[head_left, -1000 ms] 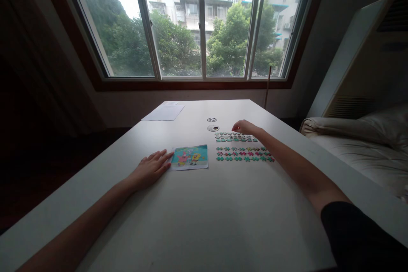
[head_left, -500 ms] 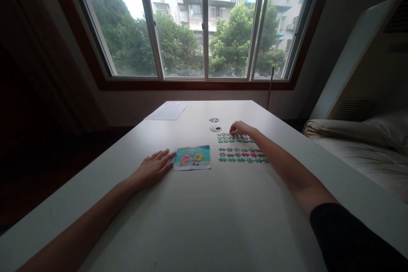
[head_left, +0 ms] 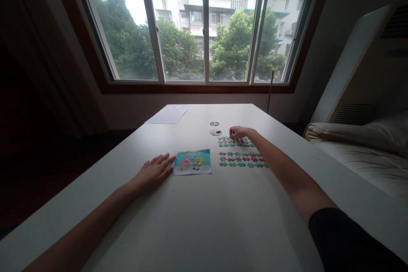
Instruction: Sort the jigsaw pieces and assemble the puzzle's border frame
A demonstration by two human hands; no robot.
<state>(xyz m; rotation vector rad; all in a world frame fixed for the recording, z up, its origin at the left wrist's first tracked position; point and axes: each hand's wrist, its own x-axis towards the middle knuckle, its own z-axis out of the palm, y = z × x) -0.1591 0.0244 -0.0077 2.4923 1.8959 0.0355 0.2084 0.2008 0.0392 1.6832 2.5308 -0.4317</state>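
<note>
My left hand (head_left: 155,171) lies flat on the table with its fingers apart, the fingertips at the left edge of a colourful cartoon picture sheet (head_left: 193,162). To the right of that sheet, several jigsaw puzzle pieces (head_left: 243,159) are laid out in rows, mostly teal with some pink and yellow ones. Over the far rows is my right hand (head_left: 239,132), its fingers pinched together and pointing down at the pieces. Whatever may be between those fingertips is too small and too hidden to make out. My right forearm covers the right ends of the rows.
Two round flat discs (head_left: 216,132) lie just beyond the puzzle pieces. White paper sheets (head_left: 167,115) rest at the far left corner of the white table (head_left: 204,221). A pale sofa (head_left: 360,136) stands to the right, and a thin stick (head_left: 270,91) leans below the window.
The view has tilted slightly, so everything sits a little lower. My right hand stays over the far rows with its fingers pinched; my left hand has not moved on the table.
</note>
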